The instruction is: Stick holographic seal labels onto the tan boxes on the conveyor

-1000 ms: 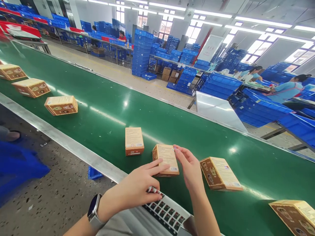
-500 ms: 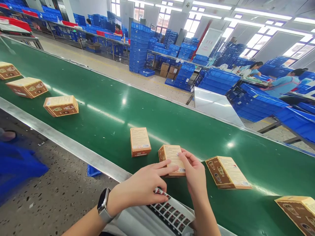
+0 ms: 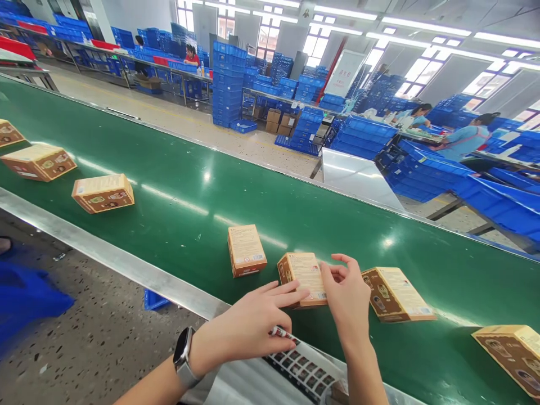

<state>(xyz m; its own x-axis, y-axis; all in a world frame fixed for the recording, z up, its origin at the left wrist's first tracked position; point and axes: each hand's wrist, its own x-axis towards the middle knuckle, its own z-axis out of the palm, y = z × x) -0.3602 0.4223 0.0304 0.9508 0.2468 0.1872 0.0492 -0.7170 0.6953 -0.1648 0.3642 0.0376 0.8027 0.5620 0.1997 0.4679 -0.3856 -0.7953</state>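
A brown-and-cream cardboard box (image 3: 304, 271) lies on the green conveyor belt, printed side up, with a small sticker near the right of its top. Stretched fingers of my left hand (image 3: 248, 323) rest on the box's lower left part. The same hand pinches a sheet of stickers (image 3: 300, 364) between its thumb and curled fingers; the sheet hangs over the belt's near edge. My right hand (image 3: 348, 292) is at the box's right side, its thumb and fingers apart with nothing visible between them. A second box (image 3: 247, 247) lies just left.
More boxes lie along the belt (image 3: 177, 163): one box (image 3: 399, 292) close on the right, another (image 3: 512, 357) at the right edge, and several at the left. A metal rail (image 3: 169, 278) borders the near side. Beyond stand stacked blue crates (image 3: 228, 84) and seated people.
My right thumb and fingers have come apart and lifted back from the box's top. A small sticker now shows on that top. My left hand keeps its hold and touch.
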